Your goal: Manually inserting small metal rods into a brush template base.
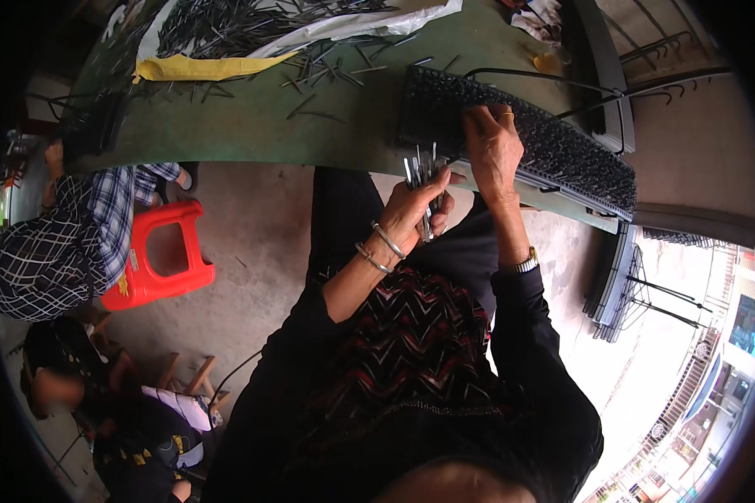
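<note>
A bundle of thin dark metal strips (424, 172) is clasped in my left hand (415, 208), just off the table's near edge. Their pale ends stick up past the fingers. My right hand (494, 151) is lowered onto a long black rack (554, 155) whose top is densely textured with small holes or bristles. Its fingers are pinched together at the rack's surface, and whatever they hold is hidden. The rack lies slantwise along the right part of the green table (252, 134).
Many loose strips (252, 29) are heaped on a white and yellow sack (214, 67) at the far left, some scattered beside it. Black rods (596, 88) with hooks cross behind the rack. A red stool (155, 256) and two people (67, 230) are at left.
</note>
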Available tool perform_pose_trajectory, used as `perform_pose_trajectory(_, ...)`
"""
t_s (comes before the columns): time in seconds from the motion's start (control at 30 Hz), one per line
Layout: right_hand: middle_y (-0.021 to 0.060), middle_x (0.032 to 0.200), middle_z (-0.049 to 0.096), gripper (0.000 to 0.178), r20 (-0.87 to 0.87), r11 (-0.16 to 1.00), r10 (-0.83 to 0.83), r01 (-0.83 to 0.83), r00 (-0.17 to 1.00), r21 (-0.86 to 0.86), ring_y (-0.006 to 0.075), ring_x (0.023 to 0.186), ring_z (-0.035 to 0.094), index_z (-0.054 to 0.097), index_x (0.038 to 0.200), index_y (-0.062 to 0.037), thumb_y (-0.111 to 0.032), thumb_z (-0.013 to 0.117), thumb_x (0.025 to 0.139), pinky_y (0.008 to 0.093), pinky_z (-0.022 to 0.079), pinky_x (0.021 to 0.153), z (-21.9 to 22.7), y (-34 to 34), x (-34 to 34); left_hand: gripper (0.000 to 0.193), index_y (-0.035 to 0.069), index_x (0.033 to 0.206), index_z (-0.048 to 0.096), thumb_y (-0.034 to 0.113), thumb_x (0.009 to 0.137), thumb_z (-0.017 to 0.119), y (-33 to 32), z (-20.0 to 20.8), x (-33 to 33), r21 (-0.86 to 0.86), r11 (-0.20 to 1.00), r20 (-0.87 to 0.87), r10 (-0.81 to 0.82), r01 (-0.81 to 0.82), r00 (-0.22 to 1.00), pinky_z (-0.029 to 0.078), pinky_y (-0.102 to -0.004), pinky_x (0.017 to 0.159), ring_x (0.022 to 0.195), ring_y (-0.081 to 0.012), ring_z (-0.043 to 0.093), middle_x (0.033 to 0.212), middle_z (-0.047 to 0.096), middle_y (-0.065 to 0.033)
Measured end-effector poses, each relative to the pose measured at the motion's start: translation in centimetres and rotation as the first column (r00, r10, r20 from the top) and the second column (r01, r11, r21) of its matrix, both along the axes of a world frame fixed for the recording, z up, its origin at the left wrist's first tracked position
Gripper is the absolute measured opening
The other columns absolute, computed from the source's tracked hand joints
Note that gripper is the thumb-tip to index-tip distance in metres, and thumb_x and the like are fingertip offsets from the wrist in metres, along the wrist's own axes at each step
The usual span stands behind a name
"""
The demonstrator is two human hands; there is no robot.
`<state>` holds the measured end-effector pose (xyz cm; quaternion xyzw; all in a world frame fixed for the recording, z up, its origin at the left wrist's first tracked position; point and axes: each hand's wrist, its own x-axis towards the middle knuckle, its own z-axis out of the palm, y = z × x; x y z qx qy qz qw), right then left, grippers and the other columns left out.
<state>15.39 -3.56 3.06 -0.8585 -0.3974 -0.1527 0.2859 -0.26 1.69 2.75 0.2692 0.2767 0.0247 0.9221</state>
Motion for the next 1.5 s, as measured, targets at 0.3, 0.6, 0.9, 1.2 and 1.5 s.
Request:
perform_pose_trajectory(0.3, 0.0105, 0.091, 0.063, 0.02, -0.708, 0.901, 0.37, -0.418, 0.601, 0.115, 0.0211, 0.084, 0.063, 0.066, 0.1, -0.0032, -0.015, 0.065, 0.083, 0.0307, 0.049, 0.073, 3.1, -1.7, -0.7, 0.037, 0.001, 0.106, 0.062, 0.034, 0.091, 0.062, 0.6, -0.1, -0.6, 0.009, 0.994, 0.073, -0.114, 0.113, 0.991, 0.028, -0.0217, 0.042, 0.045, -0.0051, 0.035, 0.061, 0.044, 0.0023)
perform_pose_trajectory(0.6, 0.0083, 0.07, 0.06, 0.009, -0.624, 0.978, 0.209, -0.175, 0.753, 0.117, 0.0094, 0.064, 0.055, 0.061, 0.088, -0.0029, -0.012, 0.058, 0.087, 0.0255, 0.044, 0.059, 2.3, 0.2, -0.9, 0.036, 0.002, 0.1, 0.062, 0.036, 0.089, 0.064, 1.2, -1.6, -0.9, -0.033, 0.995, 0.03, -0.094, 0.095, 0.995, 0.026, -0.0208, 0.041, 0.045, -0.0039, 0.033, 0.057, 0.04, 0.005)
perform_pose_trajectory(0.9, 0.0126, 0.075, 0.063, 0.005, -0.169, 0.965, 0.16, -0.117, 0.973, 0.236, 0.0225, 0.063, 0.06, 0.06, 0.089, -0.0038, -0.008, 0.059, 0.087, 0.031, 0.047, 0.062, 0.2, 3.4, -0.2, 0.036, 0.002, 0.097, 0.062, 0.037, 0.09, 0.063, 1.7, -0.9, -0.5, -0.047, 0.997, 0.007, -0.055, 0.055, 0.998, 0.026, -0.0209, 0.041, 0.045, -0.0041, 0.032, 0.058, 0.04, 0.0049)
perform_pose_trajectory(1.2, 0.0115, 0.074, 0.062, 0.005, -0.204, 0.968, 0.174, -0.13, 0.964, 0.213, 0.0197, 0.061, 0.06, 0.062, 0.091, -0.0053, -0.009, 0.06, 0.087, 0.0299, 0.047, 0.059, 0.3, 3.1, -0.5, 0.034, 0.002, 0.094, 0.063, 0.036, 0.089, 0.065, 1.5, -0.8, 0.0, -0.035, 0.997, -0.034, -0.071, 0.069, 0.997, 0.026, -0.0206, 0.04, 0.044, -0.0041, 0.032, 0.06, 0.041, 0.0041)
perform_pose_trajectory(1.5, 0.012, 0.071, 0.061, 0.007, -0.179, 0.965, 0.187, -0.145, 0.966, 0.22, 0.0193, 0.059, 0.059, 0.062, 0.092, -0.005, -0.009, 0.061, 0.087, 0.0302, 0.047, 0.058, 0.5, 3.0, -0.1, 0.034, 0.002, 0.094, 0.063, 0.036, 0.088, 0.065, 1.3, -0.6, -0.1, -0.021, 0.997, -0.026, -0.08, 0.079, 0.996, 0.026, -0.0207, 0.04, 0.044, -0.0041, 0.032, 0.06, 0.042, 0.0041)
